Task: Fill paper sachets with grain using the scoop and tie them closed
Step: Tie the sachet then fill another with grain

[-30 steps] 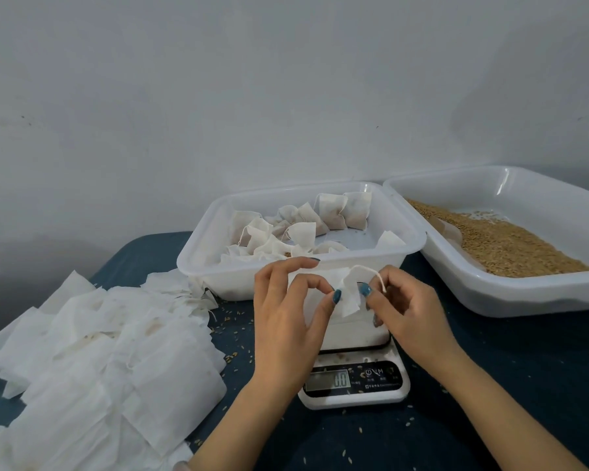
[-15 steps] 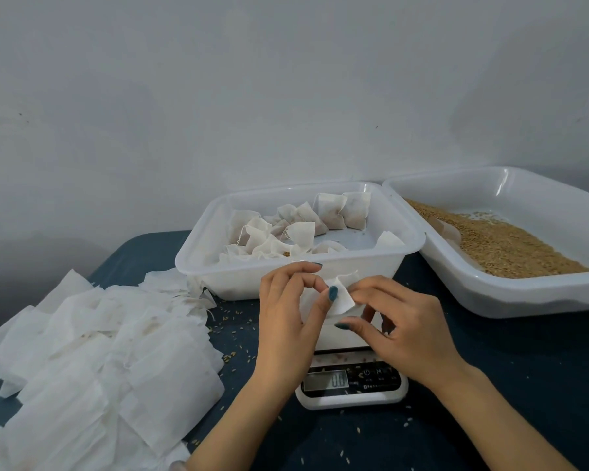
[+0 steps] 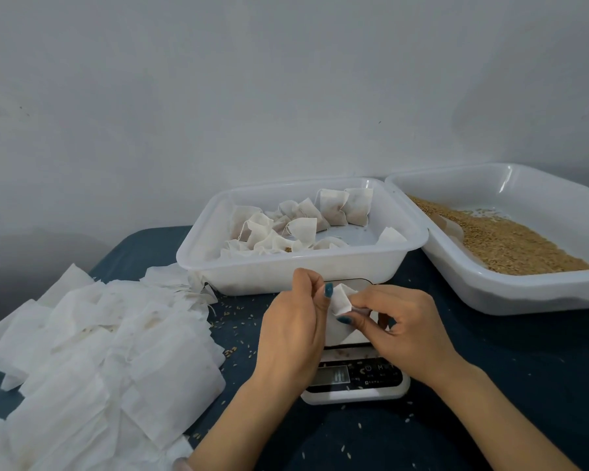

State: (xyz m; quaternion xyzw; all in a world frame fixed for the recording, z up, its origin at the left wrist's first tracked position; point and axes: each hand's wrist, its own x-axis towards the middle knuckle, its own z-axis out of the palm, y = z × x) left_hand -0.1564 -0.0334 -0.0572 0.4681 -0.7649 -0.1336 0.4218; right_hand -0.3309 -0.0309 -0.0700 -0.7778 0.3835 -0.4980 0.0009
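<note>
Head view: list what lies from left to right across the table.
pile of empty sachets → left hand → held sachet → right hand → grain tray

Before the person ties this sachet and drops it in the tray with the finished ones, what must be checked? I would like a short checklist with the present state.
1. Left hand and right hand both pinch the sachet: ok.
2. Sachet filled: cannot tell, the paper hides the inside.
3. String tied: cannot tell, fingers cover the mouth.
4. Free room in the tray of finished sachets: ok, its right part is bare.
5. Kitchen scale free of spills: not ok, loose grains lie on it.
</note>
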